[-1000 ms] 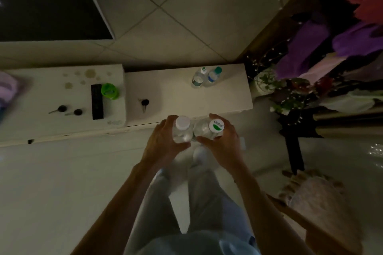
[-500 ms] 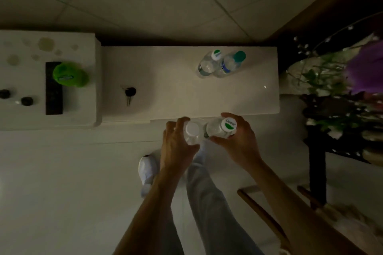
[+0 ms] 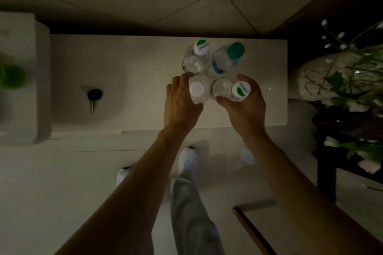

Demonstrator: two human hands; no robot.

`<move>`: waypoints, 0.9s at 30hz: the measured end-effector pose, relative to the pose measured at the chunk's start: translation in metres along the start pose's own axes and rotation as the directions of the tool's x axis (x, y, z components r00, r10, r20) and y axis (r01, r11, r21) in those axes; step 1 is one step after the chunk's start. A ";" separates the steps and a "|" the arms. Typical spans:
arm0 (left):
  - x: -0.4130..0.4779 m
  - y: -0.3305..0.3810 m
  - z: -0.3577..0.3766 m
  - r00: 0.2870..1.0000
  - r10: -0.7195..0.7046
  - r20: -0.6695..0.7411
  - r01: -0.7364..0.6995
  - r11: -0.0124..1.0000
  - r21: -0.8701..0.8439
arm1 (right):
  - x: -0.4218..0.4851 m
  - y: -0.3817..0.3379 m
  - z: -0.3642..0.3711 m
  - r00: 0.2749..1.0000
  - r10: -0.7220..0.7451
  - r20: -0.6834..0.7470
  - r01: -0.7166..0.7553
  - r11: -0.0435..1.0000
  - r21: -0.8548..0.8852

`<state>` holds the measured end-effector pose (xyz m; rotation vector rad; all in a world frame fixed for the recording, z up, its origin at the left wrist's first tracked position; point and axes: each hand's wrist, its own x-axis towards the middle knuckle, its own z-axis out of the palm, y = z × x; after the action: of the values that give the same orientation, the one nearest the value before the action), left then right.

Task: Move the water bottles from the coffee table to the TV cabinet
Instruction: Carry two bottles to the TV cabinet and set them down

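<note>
My left hand (image 3: pixel 179 103) grips a clear water bottle with a plain white cap (image 3: pixel 197 89). My right hand (image 3: pixel 244 105) grips a second clear bottle with a white-and-green cap (image 3: pixel 240 89). Both bottles are upright over the white TV cabinet top (image 3: pixel 134 64), side by side. Just behind them stand two more bottles, one with a white-and-green cap (image 3: pixel 201 47) and one with a teal cap (image 3: pixel 235 50). The held bottles sit right against those two; whether they rest on the surface is hidden.
A black car key (image 3: pixel 93 96) lies on the cabinet to the left. A higher white cabinet block (image 3: pixel 22 80) with a green object (image 3: pixel 11 76) is at far left. A vase of flowers (image 3: pixel 339 76) stands close on the right. Tiled wall behind.
I have stepped closer. Both hands have carried their bottles forward from the cabinet's front edge to just in front of the two standing bottles.
</note>
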<state>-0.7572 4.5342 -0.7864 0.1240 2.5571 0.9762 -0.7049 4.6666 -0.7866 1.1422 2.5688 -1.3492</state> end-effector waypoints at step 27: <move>-0.105 0.009 -0.203 0.978 -0.078 0.193 0.042 0.982 0.182 | -0.081 -0.194 -0.060 0.888 -0.193 0.418 0.324 0.907 -0.270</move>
<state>-0.7419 4.3917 -0.6075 0.1832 2.4425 0.6756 -0.7466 4.5926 -0.5854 0.4335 2.5744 -0.9863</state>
